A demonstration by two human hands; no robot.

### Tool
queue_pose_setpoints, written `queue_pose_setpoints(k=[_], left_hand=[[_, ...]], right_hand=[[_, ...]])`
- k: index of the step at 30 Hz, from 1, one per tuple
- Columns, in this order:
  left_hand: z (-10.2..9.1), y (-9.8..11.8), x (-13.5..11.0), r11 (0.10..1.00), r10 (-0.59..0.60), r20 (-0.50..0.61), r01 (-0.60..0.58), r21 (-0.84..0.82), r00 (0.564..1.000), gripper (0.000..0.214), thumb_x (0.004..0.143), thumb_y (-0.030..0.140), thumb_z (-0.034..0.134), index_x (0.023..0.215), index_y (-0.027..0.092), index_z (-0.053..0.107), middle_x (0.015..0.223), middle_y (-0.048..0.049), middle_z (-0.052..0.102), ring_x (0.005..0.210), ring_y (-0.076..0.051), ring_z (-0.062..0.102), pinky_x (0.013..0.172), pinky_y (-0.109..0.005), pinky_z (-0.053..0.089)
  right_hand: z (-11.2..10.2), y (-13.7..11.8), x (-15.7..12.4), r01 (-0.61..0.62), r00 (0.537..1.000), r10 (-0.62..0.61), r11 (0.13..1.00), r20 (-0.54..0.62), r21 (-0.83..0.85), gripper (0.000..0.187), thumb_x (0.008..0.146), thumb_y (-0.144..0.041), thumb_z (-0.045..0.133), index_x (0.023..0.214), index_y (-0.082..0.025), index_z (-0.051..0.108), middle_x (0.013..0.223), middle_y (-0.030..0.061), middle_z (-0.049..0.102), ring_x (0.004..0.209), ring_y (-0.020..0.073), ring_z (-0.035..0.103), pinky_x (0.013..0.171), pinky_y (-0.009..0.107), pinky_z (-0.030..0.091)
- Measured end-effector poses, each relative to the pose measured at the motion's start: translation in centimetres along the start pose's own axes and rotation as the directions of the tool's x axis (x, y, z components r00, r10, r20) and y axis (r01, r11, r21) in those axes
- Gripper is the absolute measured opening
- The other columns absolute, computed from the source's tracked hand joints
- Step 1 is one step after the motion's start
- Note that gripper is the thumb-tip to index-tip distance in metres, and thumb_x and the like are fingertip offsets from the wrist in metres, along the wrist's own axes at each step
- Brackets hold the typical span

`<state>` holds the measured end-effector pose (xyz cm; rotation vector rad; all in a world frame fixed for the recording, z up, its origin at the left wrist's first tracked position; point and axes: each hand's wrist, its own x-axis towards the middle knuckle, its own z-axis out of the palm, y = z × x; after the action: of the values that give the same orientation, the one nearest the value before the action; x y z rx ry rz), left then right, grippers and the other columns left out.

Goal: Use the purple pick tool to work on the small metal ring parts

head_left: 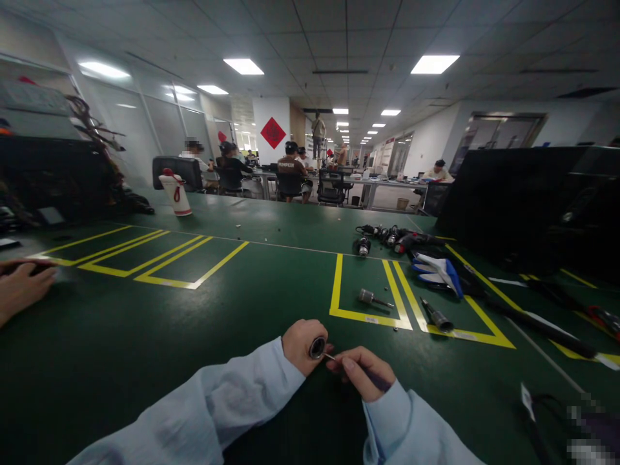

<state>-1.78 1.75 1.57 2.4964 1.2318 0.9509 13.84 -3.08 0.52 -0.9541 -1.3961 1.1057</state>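
My left hand is closed around a small round black-and-silver part, held just above the green table near its front edge. My right hand pinches a thin metal pin or tool whose tip touches that part. Both arms wear light blue sleeves. Ahead to the right, inside a yellow-taped box, lies a small metal chuck with a shaft. A dark cone-shaped metal part lies in the taped box beside it.
Another person's hand rests at the table's left edge. Several drill parts, blue-white gloves, a long black tool lie at right. A white jug stands at back left. Dark boxes flank both sides; people sit at desks behind.
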Motion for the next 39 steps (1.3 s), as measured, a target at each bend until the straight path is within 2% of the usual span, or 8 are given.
queue_pose_setpoints(k=[2,9,13,17,20,25,34,39], left_hand=[[-0.12,0.11,0.01,1.0,-0.011,0.0,0.011,0.01,1.0,0.017,0.069,0.024,0.053,0.055,0.017,0.046,0.055,0.0019,0.047,0.053,-0.01,0.043,0.052,-0.023,0.032],[-0.13,-0.3,0.07,0.979,-0.059,-0.014,0.055,-0.198,0.998,0.021,0.069,0.028,0.054,0.054,0.016,0.045,0.053,0.0026,0.045,0.05,-0.009,0.042,0.047,-0.02,0.033],[-0.01,-0.26,0.0,0.992,-0.079,-0.017,0.077,-0.095,0.997,0.018,0.068,0.026,0.054,0.055,0.016,0.047,0.054,0.0024,0.046,0.051,-0.009,0.043,0.049,-0.021,0.033],[-0.07,-0.3,-0.02,0.999,-0.027,-0.017,0.027,0.022,0.999,0.014,0.069,0.023,0.054,0.057,0.017,0.049,0.056,0.0014,0.049,0.054,-0.011,0.044,0.053,-0.023,0.033],[-0.21,-0.3,0.03,0.999,-0.014,0.001,0.014,-0.036,1.0,0.018,0.069,0.025,0.053,0.055,0.016,0.047,0.055,0.0017,0.047,0.052,-0.01,0.044,0.05,-0.022,0.033],[-0.41,0.0,0.14,0.985,-0.088,0.002,0.087,-0.146,0.996,0.021,0.068,0.027,0.054,0.053,0.016,0.046,0.052,0.0031,0.044,0.049,-0.008,0.041,0.046,-0.02,0.032],[-0.12,-0.12,-0.1,0.997,-0.039,-0.038,0.041,0.065,0.999,0.013,0.069,0.022,0.053,0.058,0.017,0.049,0.057,0.0008,0.05,0.055,-0.012,0.047,0.053,-0.024,0.034],[-0.33,0.05,-0.03,0.999,-0.031,-0.033,0.029,-0.036,0.999,0.017,0.071,0.026,0.053,0.056,0.017,0.047,0.055,0.0015,0.048,0.052,-0.01,0.045,0.051,-0.022,0.034]], right_hand=[[0.02,0.14,0.02,-0.015,1.0,0.014,0.999,0.01,0.03,0.027,0.074,-0.041,0.056,0.071,-0.016,0.068,0.068,0.0072,0.069,0.054,0.0135,0.058,0.049,0.024,0.045],[0.13,0.6,0.41,-0.082,0.997,0.075,0.956,0.037,0.28,0.024,0.072,-0.039,0.06,0.072,-0.016,0.066,0.076,0.0088,0.07,0.059,0.0142,0.061,0.047,0.023,0.047],[0.05,0.43,0.32,-0.074,0.997,0.071,0.971,0.024,0.227,0.024,0.072,-0.039,0.06,0.072,-0.015,0.066,0.073,0.0084,0.07,0.058,0.0143,0.061,0.048,0.023,0.046],[0.14,0.38,0.19,-0.062,0.998,0.059,0.986,0.028,0.153,0.025,0.073,-0.039,0.058,0.071,-0.015,0.066,0.07,0.008,0.07,0.056,0.0131,0.06,0.046,0.021,0.046],[0.27,0.5,0.19,-0.051,0.998,0.046,0.984,0.034,0.173,0.023,0.073,-0.038,0.058,0.072,-0.016,0.066,0.074,0.0084,0.07,0.056,0.0122,0.06,0.045,0.02,0.045],[0.34,0.59,0.22,-0.059,0.998,0.049,0.968,0.045,0.243,0.022,0.072,-0.038,0.059,0.074,-0.016,0.065,0.078,0.0081,0.07,0.056,0.0131,0.061,0.044,0.021,0.046],[0.3,0.72,0.15,-0.094,0.996,0.091,0.971,0.024,0.218,0.024,0.071,-0.039,0.061,0.07,-0.015,0.065,0.071,0.0078,0.07,0.053,0.0123,0.06,0.044,0.02,0.044],[0.37,0.56,0.13,-0.081,0.996,0.074,0.969,0.041,0.234,0.023,0.071,-0.038,0.06,0.072,-0.016,0.066,0.075,0.008,0.07,0.054,0.0116,0.06,0.044,0.019,0.045]])
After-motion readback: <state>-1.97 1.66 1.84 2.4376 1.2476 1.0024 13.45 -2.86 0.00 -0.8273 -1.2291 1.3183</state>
